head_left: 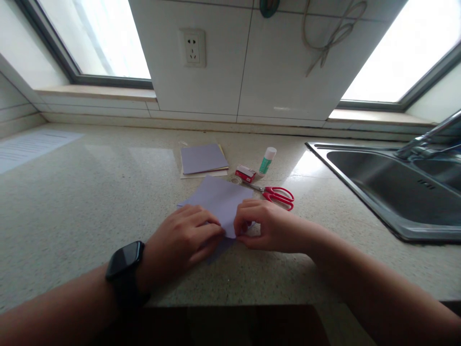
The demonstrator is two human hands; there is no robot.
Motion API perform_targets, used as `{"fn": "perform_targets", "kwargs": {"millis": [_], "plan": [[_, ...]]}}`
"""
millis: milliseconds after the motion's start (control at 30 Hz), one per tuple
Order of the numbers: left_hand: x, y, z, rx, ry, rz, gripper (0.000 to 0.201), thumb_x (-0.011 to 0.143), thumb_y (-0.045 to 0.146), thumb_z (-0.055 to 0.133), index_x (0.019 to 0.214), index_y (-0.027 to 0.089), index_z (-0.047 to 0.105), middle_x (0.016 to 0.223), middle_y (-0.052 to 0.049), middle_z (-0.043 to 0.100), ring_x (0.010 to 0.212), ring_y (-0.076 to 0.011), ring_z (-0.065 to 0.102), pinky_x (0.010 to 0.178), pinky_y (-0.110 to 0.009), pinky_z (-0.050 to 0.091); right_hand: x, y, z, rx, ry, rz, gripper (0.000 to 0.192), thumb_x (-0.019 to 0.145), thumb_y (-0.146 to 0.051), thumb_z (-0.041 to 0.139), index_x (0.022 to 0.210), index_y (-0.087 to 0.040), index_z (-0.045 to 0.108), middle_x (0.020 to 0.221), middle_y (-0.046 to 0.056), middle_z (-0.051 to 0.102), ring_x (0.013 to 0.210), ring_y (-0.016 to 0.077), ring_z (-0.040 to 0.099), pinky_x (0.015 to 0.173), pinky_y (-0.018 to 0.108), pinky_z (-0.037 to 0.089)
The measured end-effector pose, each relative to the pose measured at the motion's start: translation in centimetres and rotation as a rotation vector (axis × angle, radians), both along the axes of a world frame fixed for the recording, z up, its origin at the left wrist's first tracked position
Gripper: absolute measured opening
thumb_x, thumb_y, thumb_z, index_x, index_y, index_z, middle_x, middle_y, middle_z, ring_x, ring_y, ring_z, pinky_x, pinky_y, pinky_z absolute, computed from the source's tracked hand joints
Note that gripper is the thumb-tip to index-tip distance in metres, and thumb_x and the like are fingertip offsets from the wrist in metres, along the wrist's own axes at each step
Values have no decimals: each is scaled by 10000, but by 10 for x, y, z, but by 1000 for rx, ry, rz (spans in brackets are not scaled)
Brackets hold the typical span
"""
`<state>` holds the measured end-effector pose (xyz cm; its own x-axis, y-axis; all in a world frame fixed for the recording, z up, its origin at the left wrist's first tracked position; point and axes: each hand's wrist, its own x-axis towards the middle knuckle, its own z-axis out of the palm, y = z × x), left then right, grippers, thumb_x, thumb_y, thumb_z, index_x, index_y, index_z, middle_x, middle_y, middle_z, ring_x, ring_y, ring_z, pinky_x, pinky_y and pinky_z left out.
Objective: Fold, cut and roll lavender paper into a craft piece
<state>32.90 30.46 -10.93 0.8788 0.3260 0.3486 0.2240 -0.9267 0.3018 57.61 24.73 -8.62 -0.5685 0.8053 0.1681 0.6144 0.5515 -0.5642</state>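
A sheet of light purple paper (pixel 223 194) lies at an angle on the counter between my hands. My left hand (pixel 189 233), with a black watch on its wrist, has its fingers closed on the sheet's near left edge. Opposite it, my right hand (pixel 257 223) pinches the near right edge between thumb and fingers. The paper's near corner shows between the fingertips of both hands. Just beyond my right hand lie red-handled scissors (pixel 277 196), their blades pointing left toward the paper.
Behind the paper are a stack of purple paper (pixel 203 158), a small red and white box (pixel 245 173), a roll of clear tape (pixel 236 180) and an upright glue stick (pixel 267 161). A metal sink (pixel 382 192) is at the right. A printed sheet (pixel 36 144) lies far left.
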Motion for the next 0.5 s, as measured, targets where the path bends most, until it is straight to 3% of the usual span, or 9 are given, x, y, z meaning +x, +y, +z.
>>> {"fn": "perform_targets", "kwargs": {"millis": [167, 300, 367, 500], "plan": [[0, 0, -1, 10, 8, 14, 150, 1016, 248, 530, 1053, 195, 665, 941, -45, 699, 863, -215, 617, 783, -369, 449, 4, -3, 6, 6, -5, -40, 131, 807, -138, 725, 902, -194, 654, 898, 12, 655, 822, 144, 598, 744, 271, 457], [2, -3, 1, 102, -2, 27, 202, 1032, 278, 500, 970, 179, 665, 825, -41, 664, 755, -201, 580, 702, -349, 421, -2, -7, 7, 139, 7, -7, 127, 892, -213, 694, 1016, -215, 667, 1022, 47, 668, 933, 173, 610, 836, 314, 472], [3, -6, 3, 129, -10, 25, 219, 1037, 263, 484, 945, 176, 664, 803, -37, 651, 732, -193, 566, 680, -339, 414, -6, -9, 7, 210, -39, 14, 70, 941, -223, 643, 999, -217, 682, 977, 49, 683, 919, 180, 605, 849, 335, 461], [4, -12, 4, 159, -9, 4, 177, 1019, 216, 515, 933, 172, 663, 812, -30, 650, 740, -189, 569, 663, -330, 411, -11, -16, 6, 237, -115, 16, 134, 990, -249, 584, 927, -194, 689, 867, 50, 688, 842, 181, 595, 792, 337, 441]]}}
